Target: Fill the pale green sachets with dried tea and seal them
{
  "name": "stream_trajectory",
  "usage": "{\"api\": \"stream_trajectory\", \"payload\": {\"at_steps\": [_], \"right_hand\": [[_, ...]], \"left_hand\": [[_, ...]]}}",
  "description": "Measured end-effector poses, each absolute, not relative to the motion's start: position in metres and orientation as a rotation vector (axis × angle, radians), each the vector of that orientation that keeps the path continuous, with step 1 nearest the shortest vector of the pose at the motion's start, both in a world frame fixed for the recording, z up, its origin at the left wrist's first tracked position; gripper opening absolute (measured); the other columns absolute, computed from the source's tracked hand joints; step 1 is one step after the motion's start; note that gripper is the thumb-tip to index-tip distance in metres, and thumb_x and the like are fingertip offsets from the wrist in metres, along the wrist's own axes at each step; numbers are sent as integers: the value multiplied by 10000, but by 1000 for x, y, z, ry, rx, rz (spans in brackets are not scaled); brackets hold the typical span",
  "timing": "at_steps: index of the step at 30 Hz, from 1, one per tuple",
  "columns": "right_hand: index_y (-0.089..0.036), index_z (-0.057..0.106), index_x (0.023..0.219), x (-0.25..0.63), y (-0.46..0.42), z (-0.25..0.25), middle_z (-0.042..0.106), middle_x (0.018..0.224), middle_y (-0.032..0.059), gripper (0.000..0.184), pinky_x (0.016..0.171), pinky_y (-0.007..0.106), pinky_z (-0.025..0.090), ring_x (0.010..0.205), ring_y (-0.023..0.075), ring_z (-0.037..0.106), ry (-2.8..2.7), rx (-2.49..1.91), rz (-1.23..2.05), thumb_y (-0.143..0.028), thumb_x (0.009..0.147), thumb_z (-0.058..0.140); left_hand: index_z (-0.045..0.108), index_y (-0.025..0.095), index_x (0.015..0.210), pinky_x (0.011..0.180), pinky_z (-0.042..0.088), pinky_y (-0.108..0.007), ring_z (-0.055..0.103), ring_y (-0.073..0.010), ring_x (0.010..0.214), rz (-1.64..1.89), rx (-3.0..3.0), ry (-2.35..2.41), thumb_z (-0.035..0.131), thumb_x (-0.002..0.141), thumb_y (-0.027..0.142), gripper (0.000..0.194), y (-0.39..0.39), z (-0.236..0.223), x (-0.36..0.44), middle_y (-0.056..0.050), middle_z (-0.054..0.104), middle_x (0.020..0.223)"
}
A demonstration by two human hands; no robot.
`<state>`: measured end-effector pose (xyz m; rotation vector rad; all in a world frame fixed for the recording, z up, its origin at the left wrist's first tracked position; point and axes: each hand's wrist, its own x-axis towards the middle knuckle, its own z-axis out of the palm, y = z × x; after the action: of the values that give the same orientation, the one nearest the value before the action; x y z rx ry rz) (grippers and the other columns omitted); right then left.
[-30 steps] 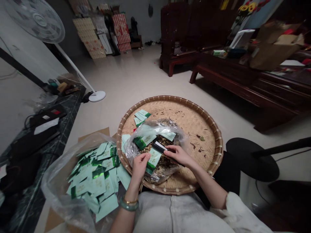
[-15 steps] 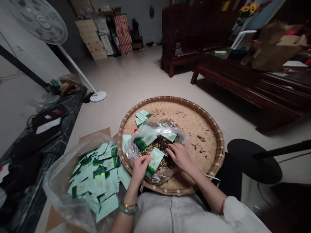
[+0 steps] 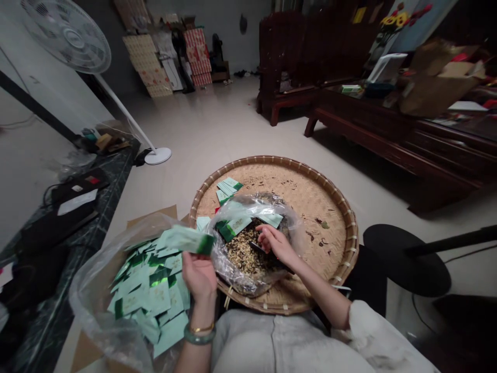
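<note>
Left hand (image 3: pixel 200 274) at the near bag (image 3: pixel 89 290) of green packets (image 3: pixel 149 290); one blurred packet (image 3: pixel 190 241) at its fingers, above the pile; grip unclear. Right hand (image 3: pixel 277 246) over the clear bag (image 3: pixel 221 264) of dried bits (image 3: pixel 244 251), fingers curled together on a dark tool (image 3: pixel 258 247). Clear bag sits in the round woven tray (image 3: pixel 326 207).

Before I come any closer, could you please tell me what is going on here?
A green packet, blurred, is at the fingers of the left hand, by a plastic bag of similar packets. The right hand holds a slim dark tool over loose dried bits in a clear bag on a round woven tray. More packets lie in the clear bag and on the tray.
</note>
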<state>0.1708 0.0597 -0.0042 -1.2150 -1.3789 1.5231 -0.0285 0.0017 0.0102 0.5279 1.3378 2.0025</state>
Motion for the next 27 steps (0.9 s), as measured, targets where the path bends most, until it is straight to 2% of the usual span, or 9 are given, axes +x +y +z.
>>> {"api": "stream_trajectory", "payload": {"at_steps": [2, 4, 8, 10, 12, 16, 19, 23, 27], "right_hand": [[-185, 576, 988, 170, 61, -5, 582, 714, 3, 406, 473, 228, 424, 530, 120, 527, -1490, -1267, 1424, -512, 891, 357], [-184, 614, 907, 168, 57, -6, 613, 719, 16, 331, 565, 252, 455, 610, 142, 563, -1704, -1295, 1274, -426, 905, 388], [-181, 644, 901, 168, 45, -13, 663, 890, 69, 173, 775, 321, 459, 828, 194, 592, -2022, -1295, 893, -245, 875, 485], [-175, 636, 950, 171, 42, -17, 654, 930, 83, 168, 808, 339, 458, 874, 206, 583, -2045, -1324, 783, -208, 866, 494], [-174, 631, 957, 176, 41, -19, 650, 932, 84, 165, 820, 345, 461, 891, 209, 581, -2047, -1334, 750, -194, 860, 500], [-180, 630, 956, 183, 42, -19, 650, 937, 79, 173, 818, 338, 478, 882, 198, 595, -1979, -1308, 789, -198, 871, 480], [-178, 591, 1097, 181, 45, -16, 633, 1040, 101, 250, 857, 351, 480, 956, 209, 589, -1864, -1284, 775, -227, 883, 470], [-184, 474, 1293, 175, 52, -8, 549, 1235, 133, 424, 962, 388, 436, 1136, 238, 514, -1764, -1225, 666, -275, 880, 503], [-213, 547, 1242, 173, 53, -1, 613, 1150, 106, 345, 938, 358, 463, 1079, 210, 563, -1762, -1117, 606, -259, 908, 475]], "left_hand": [[573, 253, 1144, 886, 479, -342, 606, -192, 1026, 2074, 463, 1223, 420, 832, 594, 487, 5, 13, -35, -73, 606, 1198], [548, 221, 1192, 918, 466, -354, 593, -210, 1063, 1966, 553, 1313, 539, 812, 486, 464, 9, 13, -34, -114, 564, 1251], [632, 179, 1088, 945, 433, -436, 531, -278, 1119, 1445, 1332, 1705, 640, 745, 298, 363, 24, 2, -21, -139, 589, 1198], [635, 164, 1088, 978, 375, -502, 482, -318, 1145, 1264, 1681, 1873, 631, 734, 215, 357, 34, -2, -16, -161, 576, 1203], [629, 146, 1101, 942, 383, -512, 499, -323, 1078, 1138, 1848, 1995, 593, 740, 157, 364, 42, -5, -16, -167, 602, 1110], [684, 164, 991, 838, 435, -445, 560, -283, 892, 1096, 1894, 2037, 546, 775, 162, 256, 48, -6, -22, -122, 644, 886], [717, 197, 859, 771, 465, -369, 600, -233, 793, 1227, 1737, 1890, 592, 770, 238, 159, 39, -5, -23, -78, 675, 814], [731, 189, 721, 645, 489, -293, 622, -185, 646, 1252, 1320, 1716, 704, 652, 303, 135, 21, -3, -16, -42, 706, 714], [726, 158, 682, 609, 501, -273, 624, -169, 601, 1198, 1049, 1601, 760, 544, 284, 190, 8, -1, -6, -40, 712, 660]]}}
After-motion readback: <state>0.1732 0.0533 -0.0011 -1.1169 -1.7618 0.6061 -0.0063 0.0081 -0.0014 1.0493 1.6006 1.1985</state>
